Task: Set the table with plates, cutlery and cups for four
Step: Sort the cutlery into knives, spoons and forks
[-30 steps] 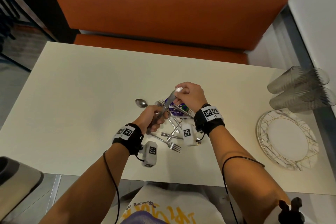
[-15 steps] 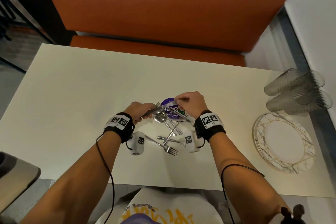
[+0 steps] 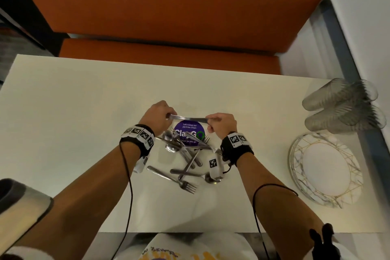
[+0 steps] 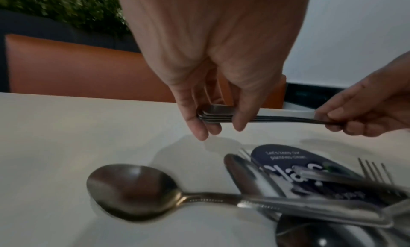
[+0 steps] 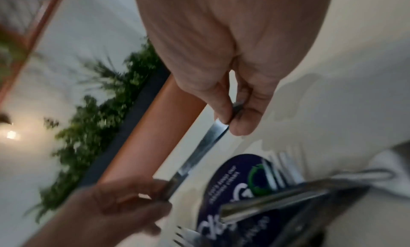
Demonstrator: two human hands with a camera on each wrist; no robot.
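A small bundle of steel knives (image 3: 188, 119) hangs level just above the white table (image 3: 63, 122), beyond a round purple sticker (image 3: 188, 133). My left hand (image 3: 168, 116) pinches the handle ends (image 4: 213, 114) between thumb and fingers. My right hand (image 3: 209, 120) pinches the blade tips (image 5: 221, 128). Below my wrists lies a loose pile of forks, spoons and knives (image 3: 185, 160), with one spoon (image 4: 133, 191) at its left edge. Several stacked gold-patterned plates (image 3: 295, 154) and several clear cups (image 3: 341, 107) lying on their sides sit at the right end.
An orange bench (image 3: 168, 6) runs along the table's far side. A wall and glass ledge (image 3: 369, 48) close off the right end. A grey object (image 3: 19, 202) sticks in at the near left corner.
The knife bundle, tilted up in my left hand before, now lies level between both hands. My hands have spread apart and moved to the far side of the sticker.
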